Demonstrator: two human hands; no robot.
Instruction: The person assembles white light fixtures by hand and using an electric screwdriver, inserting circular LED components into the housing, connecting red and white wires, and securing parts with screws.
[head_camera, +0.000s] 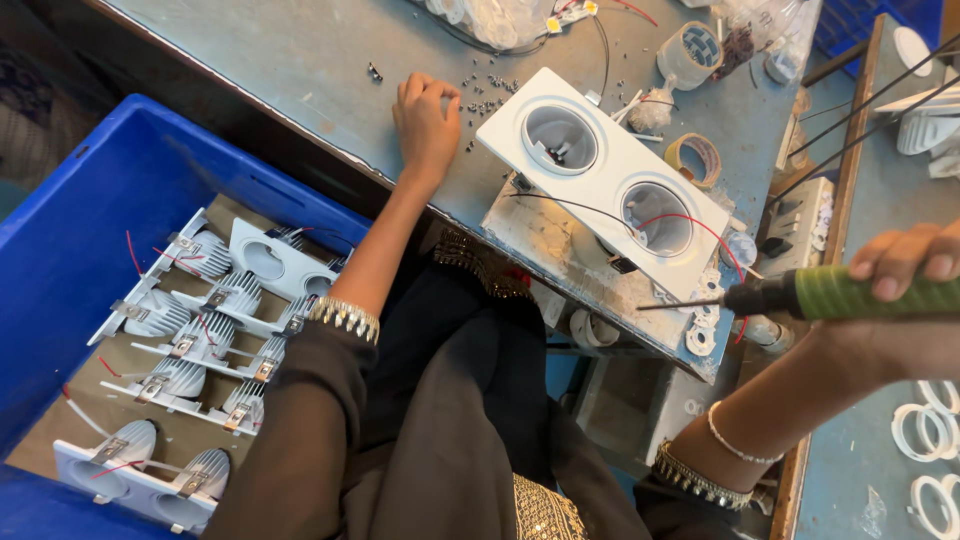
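White twin-ring lamp housing (606, 182) on grey metal bench (300, 60), far centre.
Left hand (427, 122) pinching among small dark screws (488, 92); right hand (905, 265) clamped round green-handled screwdriver (800, 294), near right.

Grey metal worktop (300, 60), scratched and dusty, chalky patch near front edge. Directly on it: white twin-hole lamp housing (600, 180) with red and black wires; small dark screws (485, 90) scattered just beside it; roll of tan tape (694, 158); second wrapped roll (688, 55) near far edge; clear plastic bag (500, 20) at top.
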